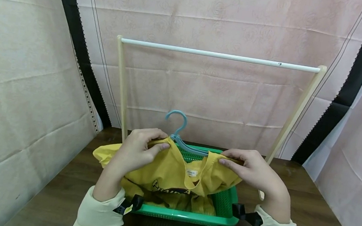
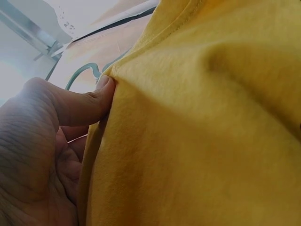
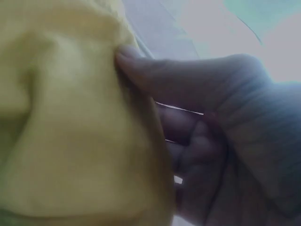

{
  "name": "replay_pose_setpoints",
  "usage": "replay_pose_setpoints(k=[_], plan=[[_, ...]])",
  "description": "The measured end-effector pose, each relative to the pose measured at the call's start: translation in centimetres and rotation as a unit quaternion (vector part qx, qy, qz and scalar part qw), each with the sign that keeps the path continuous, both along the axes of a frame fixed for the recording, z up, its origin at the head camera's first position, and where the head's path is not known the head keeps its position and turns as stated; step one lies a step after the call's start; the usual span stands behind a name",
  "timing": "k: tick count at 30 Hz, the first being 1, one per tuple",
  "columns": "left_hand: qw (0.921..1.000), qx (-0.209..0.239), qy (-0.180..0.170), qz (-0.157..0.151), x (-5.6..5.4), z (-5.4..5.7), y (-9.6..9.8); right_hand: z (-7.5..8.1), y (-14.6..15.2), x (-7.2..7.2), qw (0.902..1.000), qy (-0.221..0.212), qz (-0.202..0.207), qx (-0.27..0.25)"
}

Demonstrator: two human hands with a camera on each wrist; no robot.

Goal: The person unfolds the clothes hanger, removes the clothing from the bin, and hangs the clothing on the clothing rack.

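A yellow shirt (image 1: 168,168) with dark lettering hangs between both hands over a green basket (image 1: 222,221). My left hand (image 1: 140,149) pinches its shoulder near the neckline; the left wrist view shows the thumb pressing the yellow cloth (image 2: 188,117) there. The other shoulder is pinched by my right hand (image 1: 251,168), thumb on top, as the cloth (image 3: 80,122) in the right wrist view also shows. A blue clothes hanger (image 1: 179,127) pokes up at the neck opening, its hook above the collar. One hanger arm shows across the opening; the other is hidden under the shirt.
Behind the basket stands a rack with a white crossbar (image 1: 220,55) and cream posts (image 1: 122,88). Everything rests on a brown wooden table (image 1: 59,196). Pale cloth walls (image 1: 203,93) close in the back and both sides.
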State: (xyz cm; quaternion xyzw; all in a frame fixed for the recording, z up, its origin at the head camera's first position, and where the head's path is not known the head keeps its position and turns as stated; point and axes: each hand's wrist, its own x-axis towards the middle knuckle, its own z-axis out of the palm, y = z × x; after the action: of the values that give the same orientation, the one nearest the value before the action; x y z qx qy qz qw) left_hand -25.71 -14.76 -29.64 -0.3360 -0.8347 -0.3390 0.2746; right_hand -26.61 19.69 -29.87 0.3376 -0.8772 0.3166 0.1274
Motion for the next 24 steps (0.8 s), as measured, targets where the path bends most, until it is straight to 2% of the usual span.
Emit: replay_pose_setpoints(k=[11,24], plan=[[0.9999,0.005,0.01,0.005,0.08,0.06,0.2,0.01,0.0,0.0,0.9987,0.035,0.02,-0.029],[0.9996,0.015,0.02,0.011,-0.01,0.01,0.32,0.04,-0.63,-0.15,0.9902,0.128,0.017,-0.054]])
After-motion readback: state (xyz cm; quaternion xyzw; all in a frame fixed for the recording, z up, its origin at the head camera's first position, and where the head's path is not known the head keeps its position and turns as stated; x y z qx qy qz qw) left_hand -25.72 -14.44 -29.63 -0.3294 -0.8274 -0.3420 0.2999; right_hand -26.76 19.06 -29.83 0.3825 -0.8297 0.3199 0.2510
